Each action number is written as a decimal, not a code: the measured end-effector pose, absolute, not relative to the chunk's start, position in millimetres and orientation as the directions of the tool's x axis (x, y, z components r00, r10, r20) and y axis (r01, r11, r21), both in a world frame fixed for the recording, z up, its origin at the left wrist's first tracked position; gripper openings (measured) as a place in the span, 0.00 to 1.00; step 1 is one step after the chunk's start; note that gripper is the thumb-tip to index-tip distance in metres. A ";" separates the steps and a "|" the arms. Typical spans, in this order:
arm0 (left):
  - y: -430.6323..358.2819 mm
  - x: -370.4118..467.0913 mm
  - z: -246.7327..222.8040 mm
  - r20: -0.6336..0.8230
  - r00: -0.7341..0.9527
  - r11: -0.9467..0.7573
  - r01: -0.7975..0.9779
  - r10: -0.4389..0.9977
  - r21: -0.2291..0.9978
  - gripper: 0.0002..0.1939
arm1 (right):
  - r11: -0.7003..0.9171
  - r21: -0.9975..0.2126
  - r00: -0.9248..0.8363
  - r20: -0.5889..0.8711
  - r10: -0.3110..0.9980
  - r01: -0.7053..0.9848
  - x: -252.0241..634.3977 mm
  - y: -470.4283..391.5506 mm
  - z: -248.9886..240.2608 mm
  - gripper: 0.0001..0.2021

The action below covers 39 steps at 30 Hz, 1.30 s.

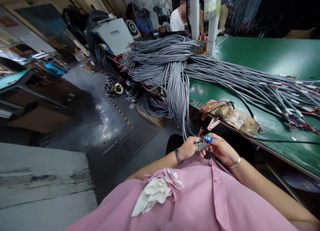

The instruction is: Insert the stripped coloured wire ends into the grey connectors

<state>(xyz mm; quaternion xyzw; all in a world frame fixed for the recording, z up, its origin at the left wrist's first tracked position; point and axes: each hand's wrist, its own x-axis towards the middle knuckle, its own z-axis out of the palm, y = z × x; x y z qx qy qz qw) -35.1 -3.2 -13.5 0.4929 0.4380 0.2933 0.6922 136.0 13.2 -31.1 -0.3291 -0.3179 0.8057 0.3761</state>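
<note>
Both hands meet in front of my chest at the ends of a grey cable (185, 131), where thin coloured wires (200, 133) fan out. My left hand (188, 148) is closed around the cable end, and a grey covering shows by its fingertips. Across from it, my right hand (223, 150) pinches at the wires, its fingers close together. A blue covering (208, 139) sits on a right fingertip. Exactly which wires lie between the right fingers is too small to make out. From the left hand the cable runs up to a large hanging bundle of grey cables (176, 87).
The green table (270, 54) bears more grey cables with stripped ends. At its near edge lie a taped wooden block (232, 116) and a pink clip (213, 124). A person in white (177, 20) sits beyond a white post (213, 31). Cable coils (155, 106) lie below.
</note>
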 end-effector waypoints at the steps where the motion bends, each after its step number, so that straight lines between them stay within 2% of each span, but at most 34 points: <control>1: -4.1 -35.2 -15.6 -0.318 0.416 0.343 0.015 0.852 0.939 0.23 | -0.529 -0.741 -0.484 -0.314 0.817 -0.413 136.2 13.7 -31.0 0.11; 4: -6.1 -35.2 -19.3 -0.311 0.338 0.331 -0.003 0.888 0.944 0.23 | -0.534 -0.720 -0.418 -0.361 0.834 -0.443 138.9 12.4 -29.2 0.12; 6: -6.8 -34.8 -19.8 -0.296 0.298 0.310 0.000 0.908 0.951 0.23 | -0.515 -0.752 -0.407 -0.354 0.842 -0.411 140.5 9.3 -27.3 0.12; 11: -9.1 -30.2 -20.7 -0.214 0.259 0.208 0.050 0.942 0.977 0.21 | -0.387 -0.905 -0.325 -0.318 0.891 -0.174 138.3 6.2 -22.6 0.13; 14: -10.7 -27.7 -22.0 -0.200 0.254 0.198 0.034 0.946 0.980 0.19 | -0.328 -0.940 -0.321 -0.283 0.904 -0.097 136.3 8.3 -20.4 0.13; 19: -9.5 -28.3 -17.5 -0.237 0.223 0.240 0.017 0.946 0.971 0.21 | -0.304 -0.932 -0.278 -0.244 0.929 -0.197 133.6 5.7 -17.5 0.11; 23: -7.9 -27.2 -11.2 -0.271 0.167 0.286 -0.074 0.948 0.955 0.23 | -0.319 -0.913 -0.262 -0.253 0.931 -0.252 131.8 6.0 -17.4 0.12; 29: -8.2 -23.7 -10.9 -0.226 0.112 0.239 -0.118 0.968 0.964 0.22 | -0.368 -0.893 -0.297 -0.289 0.910 -0.258 130.6 17.6 -18.3 0.13; 35: -4.5 -23.7 -14.1 -0.207 0.030 0.209 -0.171 0.978 0.963 0.20 | -0.350 -0.890 -0.319 -0.254 0.913 -0.292 130.7 18.6 -16.1 0.12; 39: -2.8 -24.6 -7.3 -0.193 0.033 0.195 -0.211 0.981 0.958 0.18 | -0.385 -0.822 -0.352 -0.243 0.904 -0.419 139.5 20.9 -17.3 0.11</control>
